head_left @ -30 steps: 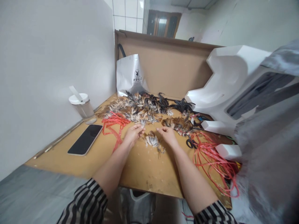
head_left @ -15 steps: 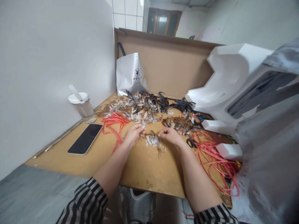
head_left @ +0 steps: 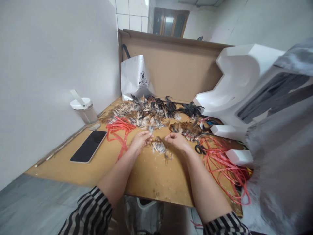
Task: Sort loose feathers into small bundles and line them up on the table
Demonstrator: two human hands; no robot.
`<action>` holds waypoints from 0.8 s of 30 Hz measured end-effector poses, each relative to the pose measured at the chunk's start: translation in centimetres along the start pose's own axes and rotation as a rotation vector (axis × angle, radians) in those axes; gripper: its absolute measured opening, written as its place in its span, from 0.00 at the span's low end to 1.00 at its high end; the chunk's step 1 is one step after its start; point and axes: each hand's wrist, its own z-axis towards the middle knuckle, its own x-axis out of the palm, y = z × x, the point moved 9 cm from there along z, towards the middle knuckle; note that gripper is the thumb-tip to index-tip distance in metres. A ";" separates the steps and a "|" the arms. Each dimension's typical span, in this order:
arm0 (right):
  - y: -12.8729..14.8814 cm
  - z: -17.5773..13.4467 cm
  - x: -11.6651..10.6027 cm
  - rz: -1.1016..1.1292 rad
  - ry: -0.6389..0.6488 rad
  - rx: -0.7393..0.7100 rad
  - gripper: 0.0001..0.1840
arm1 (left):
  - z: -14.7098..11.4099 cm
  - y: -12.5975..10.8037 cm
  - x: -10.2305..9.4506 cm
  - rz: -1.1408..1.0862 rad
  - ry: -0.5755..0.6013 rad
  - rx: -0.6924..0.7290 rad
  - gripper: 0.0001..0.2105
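My left hand pinches a small greyish feather between thumb and fingertips, just above the table. To its right, my right hand is closed with the fingertips together; whatever it may hold is too small to make out. Between and slightly below the hands lies a little heap of pale, fluffy feathers. Behind them a long pile of brown, white and black feathers spreads over the table. A smaller bunch of brown feathers rests just beyond my right hand.
Red plastic strips lie left, with more red strips right beside black-handled scissors. A phone and lidded cup stand left. A silver bag leans at the back; white foam rises right. Below the edge is a bin.
Both hands stay almost in place, the left still pinching the feather. The right has shifted very slightly. The whole view has moved a little.
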 end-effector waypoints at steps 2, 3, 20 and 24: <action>-0.5 0.2 -0.9 -0.043 -0.034 -0.006 0.10 | 0.0 0.0 0.0 0.001 0.006 0.002 0.12; -0.9 0.3 -1.3 -0.086 -0.038 -0.012 0.10 | 0.0 0.0 0.1 0.003 0.009 0.003 0.12; -1.3 0.8 -3.2 -0.232 -0.155 -0.164 0.07 | -0.1 0.5 0.8 -0.089 0.094 -0.045 0.08; 1.4 0.0 -3.2 -0.041 -0.180 -0.281 0.08 | -0.2 1.1 1.4 -0.214 0.169 -0.136 0.06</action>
